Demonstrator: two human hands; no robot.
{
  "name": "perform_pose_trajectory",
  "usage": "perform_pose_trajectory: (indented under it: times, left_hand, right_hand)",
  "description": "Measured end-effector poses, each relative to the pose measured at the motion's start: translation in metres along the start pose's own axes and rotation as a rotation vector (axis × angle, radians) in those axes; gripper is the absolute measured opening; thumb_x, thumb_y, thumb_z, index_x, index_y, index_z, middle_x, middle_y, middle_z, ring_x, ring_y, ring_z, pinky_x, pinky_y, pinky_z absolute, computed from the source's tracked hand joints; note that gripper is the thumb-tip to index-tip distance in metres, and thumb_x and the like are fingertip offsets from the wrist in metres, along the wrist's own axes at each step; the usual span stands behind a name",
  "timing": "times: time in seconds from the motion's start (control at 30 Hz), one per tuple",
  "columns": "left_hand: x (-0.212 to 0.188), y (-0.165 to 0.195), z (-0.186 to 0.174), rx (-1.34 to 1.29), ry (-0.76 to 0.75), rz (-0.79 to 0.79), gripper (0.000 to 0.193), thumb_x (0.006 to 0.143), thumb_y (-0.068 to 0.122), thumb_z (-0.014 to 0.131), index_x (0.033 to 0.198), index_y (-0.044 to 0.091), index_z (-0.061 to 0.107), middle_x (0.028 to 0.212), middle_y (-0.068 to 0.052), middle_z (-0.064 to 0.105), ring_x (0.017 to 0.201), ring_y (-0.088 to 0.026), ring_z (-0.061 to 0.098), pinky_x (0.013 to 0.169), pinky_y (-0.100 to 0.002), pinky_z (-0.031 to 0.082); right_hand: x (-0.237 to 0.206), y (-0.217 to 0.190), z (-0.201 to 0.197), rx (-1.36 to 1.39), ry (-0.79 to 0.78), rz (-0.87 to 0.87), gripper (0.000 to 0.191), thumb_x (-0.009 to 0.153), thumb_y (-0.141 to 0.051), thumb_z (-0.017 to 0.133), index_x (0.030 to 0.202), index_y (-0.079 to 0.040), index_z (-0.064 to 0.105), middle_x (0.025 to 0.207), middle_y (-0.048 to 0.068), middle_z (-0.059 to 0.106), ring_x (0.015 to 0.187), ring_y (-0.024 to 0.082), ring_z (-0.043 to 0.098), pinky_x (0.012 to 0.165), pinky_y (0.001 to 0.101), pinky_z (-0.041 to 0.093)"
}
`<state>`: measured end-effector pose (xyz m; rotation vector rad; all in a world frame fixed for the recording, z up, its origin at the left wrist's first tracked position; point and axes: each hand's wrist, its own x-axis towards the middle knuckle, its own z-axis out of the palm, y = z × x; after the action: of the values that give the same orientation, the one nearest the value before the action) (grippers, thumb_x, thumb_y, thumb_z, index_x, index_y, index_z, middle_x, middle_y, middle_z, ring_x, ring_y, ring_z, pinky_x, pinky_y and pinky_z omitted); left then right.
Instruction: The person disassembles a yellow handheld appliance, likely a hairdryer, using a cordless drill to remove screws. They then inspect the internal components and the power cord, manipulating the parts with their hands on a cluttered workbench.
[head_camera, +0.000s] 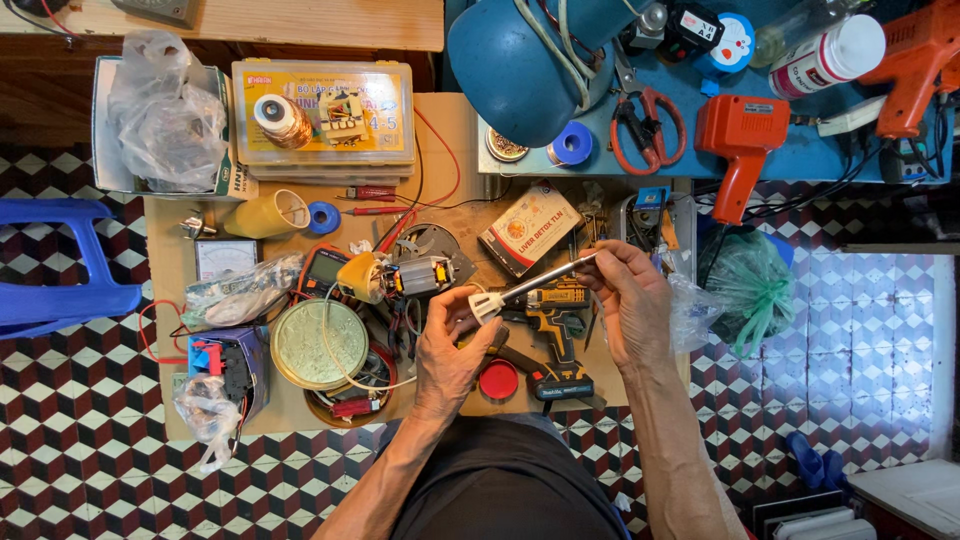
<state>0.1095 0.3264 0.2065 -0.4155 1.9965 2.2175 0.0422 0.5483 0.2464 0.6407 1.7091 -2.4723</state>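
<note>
Both forearms are reaching forward; the left hand (447, 352) and right hand (628, 300) are curling, fingertips pinching.

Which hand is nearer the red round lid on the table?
Left. The left hand lies right beside the red lid; the right hand is farther up, holding the metal rod.

I see a flat red-and-white carton (529, 229) on the bench centre and a yellow-labelled clear case (323, 110) at the rear left.
</note>
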Motion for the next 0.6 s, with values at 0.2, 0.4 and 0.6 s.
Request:
perform_pose_trajectory:
  times: [0.2, 0.4, 0.6]
  left_hand:
    - [0.001, 0.005, 0.0, 0.018, 0.012, 0.023, 0.049, 0.088, 0.009, 0.077, 0.13, 0.004, 0.051, 0.121, -0.015, 0.07, 0.114, -0.022, 0.072, 0.099, -0.034, 0.061]
    - [-0.003, 0.013, 0.001, 0.133, 0.043, 0.04, 0.047, 0.088, 0.012, 0.078, 0.127, 0.006, 0.054, 0.119, -0.012, 0.073, 0.112, -0.021, 0.074, 0.095, -0.033, 0.062]
    - [-0.005, 0.022, 0.004, 0.19, 0.069, 0.069, 0.046, 0.087, 0.012, 0.079, 0.126, 0.006, 0.055, 0.117, -0.011, 0.074, 0.109, -0.02, 0.075, 0.093, -0.032, 0.062]
  right_hand:
    - [0.003, 0.002, 0.002, -0.073, 0.011, -0.025, 0.024, 0.095, -0.005, 0.069, 0.117, 0.0, 0.062, 0.102, 0.013, 0.074, 0.087, 0.016, 0.073, 0.082, 0.0248, 0.061]
    - [0.003, 0.005, -0.001, -0.133, 0.052, -0.068, 0.025, 0.094, -0.003, 0.069, 0.118, 0.001, 0.06, 0.099, 0.014, 0.073, 0.084, 0.015, 0.074, 0.076, 0.0228, 0.062]
    - [0.003, 0.005, -0.001, -0.148, 0.041, -0.093, 0.024, 0.095, -0.003, 0.067, 0.117, 0.002, 0.06, 0.1, 0.014, 0.074, 0.085, 0.016, 0.074, 0.077, 0.0239, 0.063]
